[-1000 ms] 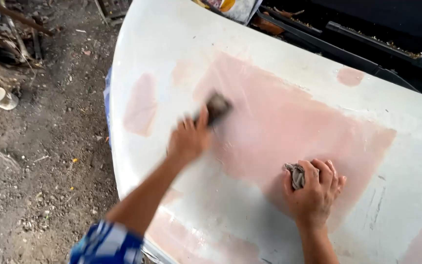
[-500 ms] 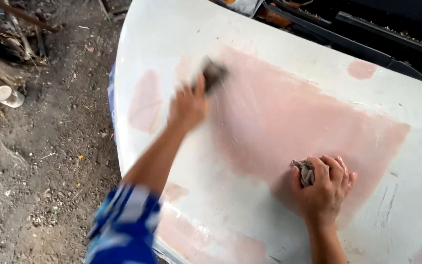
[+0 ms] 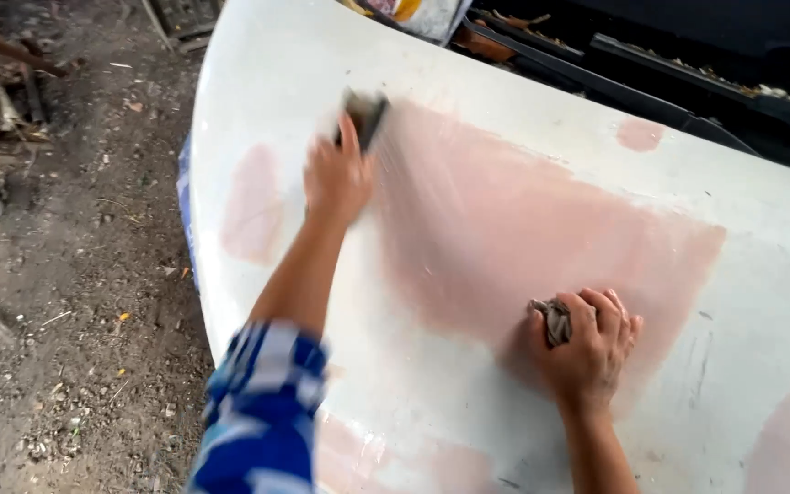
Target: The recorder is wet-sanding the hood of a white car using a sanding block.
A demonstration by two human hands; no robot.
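Left hand [image 3: 336,178] grips sanding block [image 3: 364,116]; block beyond fingertips

The left arm, in a blue-and-white checked sleeve, extended toward twelve o'clock with the left hand [image 3: 336,178] closed in a grip, fingers forward and slightly blurred, while the right hand [image 3: 587,352] lay at four o'clock, knuckles up, fingers curled shut.

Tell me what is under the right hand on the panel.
A crumpled grey rag sticks out beneath the right hand, which presses it onto the pink filler patch of the white car panel. The rest of the rag and the surface under the palm are hidden.
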